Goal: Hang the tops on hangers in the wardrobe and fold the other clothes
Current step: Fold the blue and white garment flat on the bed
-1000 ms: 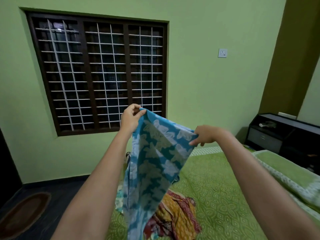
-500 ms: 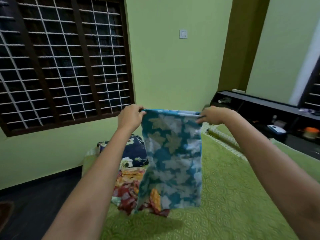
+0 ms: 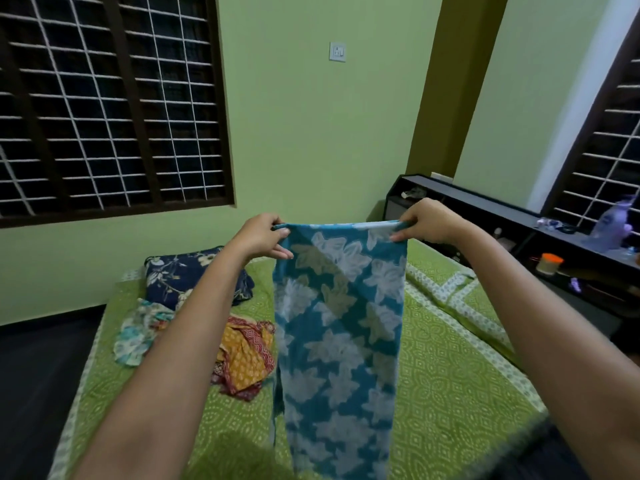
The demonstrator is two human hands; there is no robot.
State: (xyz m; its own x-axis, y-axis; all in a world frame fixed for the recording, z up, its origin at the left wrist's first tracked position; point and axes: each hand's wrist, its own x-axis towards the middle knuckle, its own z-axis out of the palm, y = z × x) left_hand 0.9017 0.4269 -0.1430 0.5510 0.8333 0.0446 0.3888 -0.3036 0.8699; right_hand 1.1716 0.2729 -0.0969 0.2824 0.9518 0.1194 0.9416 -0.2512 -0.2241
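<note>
Bed, right half: the green patterned bedspread (image 3: 446,375) lies bare, open for a hand.
Bed, left half: a heap of orange-and-red printed cloth (image 3: 247,358), a pale floral garment (image 3: 138,334) and a navy floral pillow (image 3: 187,278) stand in the way.
Middle: the hanging teal floral cloth (image 3: 341,327) blocks reach straight ahead.
Right edge: a dark low shelf unit (image 3: 519,216) bounds the bed.

Blue leaf-print garment (image 3: 341,327): soft matt woven cloth. Bedspread (image 3: 446,386): matt green printed cloth, finely textured. Orange-and-red garment (image 3: 247,358): matt printed cloth. Window frame (image 3: 221,98): dark wood; grille of pale metal bars. Wall (image 3: 311,133): smooth matt paint.
</note>
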